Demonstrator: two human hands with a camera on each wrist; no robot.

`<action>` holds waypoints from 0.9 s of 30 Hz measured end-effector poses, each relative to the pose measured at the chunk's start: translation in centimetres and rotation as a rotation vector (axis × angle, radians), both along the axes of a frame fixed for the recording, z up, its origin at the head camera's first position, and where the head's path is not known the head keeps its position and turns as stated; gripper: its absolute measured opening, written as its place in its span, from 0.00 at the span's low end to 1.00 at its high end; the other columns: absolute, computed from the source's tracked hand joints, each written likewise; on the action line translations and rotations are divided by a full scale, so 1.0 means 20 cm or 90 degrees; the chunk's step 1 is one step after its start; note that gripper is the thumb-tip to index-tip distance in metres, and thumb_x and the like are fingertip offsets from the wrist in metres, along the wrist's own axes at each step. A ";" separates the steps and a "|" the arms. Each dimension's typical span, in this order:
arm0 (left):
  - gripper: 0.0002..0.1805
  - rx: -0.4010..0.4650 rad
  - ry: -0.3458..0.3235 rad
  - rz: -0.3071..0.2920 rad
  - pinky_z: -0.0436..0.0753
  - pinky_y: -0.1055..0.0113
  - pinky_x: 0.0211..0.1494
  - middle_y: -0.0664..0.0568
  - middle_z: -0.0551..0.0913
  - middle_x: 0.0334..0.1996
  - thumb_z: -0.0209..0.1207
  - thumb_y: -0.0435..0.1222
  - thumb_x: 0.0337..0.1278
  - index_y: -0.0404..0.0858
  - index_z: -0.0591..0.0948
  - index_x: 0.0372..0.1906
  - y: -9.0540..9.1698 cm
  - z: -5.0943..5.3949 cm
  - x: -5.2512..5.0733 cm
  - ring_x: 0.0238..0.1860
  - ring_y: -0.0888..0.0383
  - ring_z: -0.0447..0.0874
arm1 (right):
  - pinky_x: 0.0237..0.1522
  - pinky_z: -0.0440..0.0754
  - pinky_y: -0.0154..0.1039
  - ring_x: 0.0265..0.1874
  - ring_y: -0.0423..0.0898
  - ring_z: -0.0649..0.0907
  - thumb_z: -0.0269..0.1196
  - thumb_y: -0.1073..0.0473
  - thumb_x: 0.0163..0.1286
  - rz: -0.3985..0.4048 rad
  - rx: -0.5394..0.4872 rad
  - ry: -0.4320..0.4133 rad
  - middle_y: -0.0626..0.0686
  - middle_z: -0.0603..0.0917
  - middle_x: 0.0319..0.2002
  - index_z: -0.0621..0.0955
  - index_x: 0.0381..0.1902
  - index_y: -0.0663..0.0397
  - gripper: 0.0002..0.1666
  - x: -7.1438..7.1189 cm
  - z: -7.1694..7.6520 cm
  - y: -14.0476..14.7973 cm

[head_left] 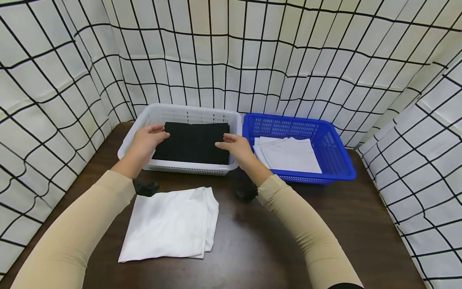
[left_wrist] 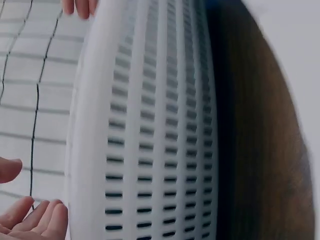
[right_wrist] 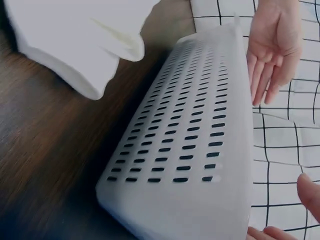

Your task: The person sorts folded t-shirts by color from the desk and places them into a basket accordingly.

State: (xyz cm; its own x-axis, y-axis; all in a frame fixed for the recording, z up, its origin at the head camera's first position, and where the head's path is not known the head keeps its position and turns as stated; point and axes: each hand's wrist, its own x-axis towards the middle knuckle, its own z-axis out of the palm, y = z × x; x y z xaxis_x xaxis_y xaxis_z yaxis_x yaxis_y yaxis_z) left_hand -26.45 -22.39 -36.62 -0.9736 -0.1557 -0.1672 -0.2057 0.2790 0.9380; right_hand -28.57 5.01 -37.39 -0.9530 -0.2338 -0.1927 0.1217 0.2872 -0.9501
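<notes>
- Because it looks like thin folded fabric, the black cloth lying in the white basket should handle light, soft and floppy; its short ends seem the best hold.
- Both arms reach forward, the left hand and right hand at opposite ends of the cloth.
- Fingers are loosely parted, with nothing visibly held.

My sleeves are plain beige. I see black cloth, a white basket, a blue basket, white cloths. Table: dark brown, wood-grained. Hangings round me: white, black grid.
</notes>
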 end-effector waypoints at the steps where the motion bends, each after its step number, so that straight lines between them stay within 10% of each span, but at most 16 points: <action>1: 0.35 -0.004 0.010 -0.013 0.56 0.50 0.81 0.41 0.58 0.78 0.53 0.40 0.72 0.35 0.56 0.77 0.01 0.00 0.01 0.78 0.45 0.57 | 0.77 0.61 0.50 0.73 0.49 0.69 0.66 0.53 0.69 0.002 -0.003 0.005 0.54 0.72 0.72 0.69 0.73 0.52 0.37 0.01 -0.01 0.01; 14: 0.37 -0.176 0.063 -0.107 0.65 0.43 0.75 0.36 0.62 0.75 0.58 0.41 0.69 0.35 0.58 0.77 0.09 -0.03 0.23 0.76 0.38 0.59 | 0.76 0.62 0.50 0.70 0.47 0.74 0.64 0.51 0.70 0.062 -0.089 -0.015 0.52 0.74 0.70 0.71 0.71 0.49 0.34 0.21 0.01 0.11; 27: 0.37 -0.053 0.070 -0.129 0.68 0.60 0.73 0.43 0.66 0.74 0.58 0.46 0.69 0.39 0.60 0.76 0.06 -0.04 0.42 0.75 0.47 0.64 | 0.72 0.68 0.44 0.72 0.50 0.71 0.61 0.63 0.71 0.078 -0.225 -0.102 0.58 0.73 0.71 0.69 0.71 0.60 0.32 0.37 0.00 0.20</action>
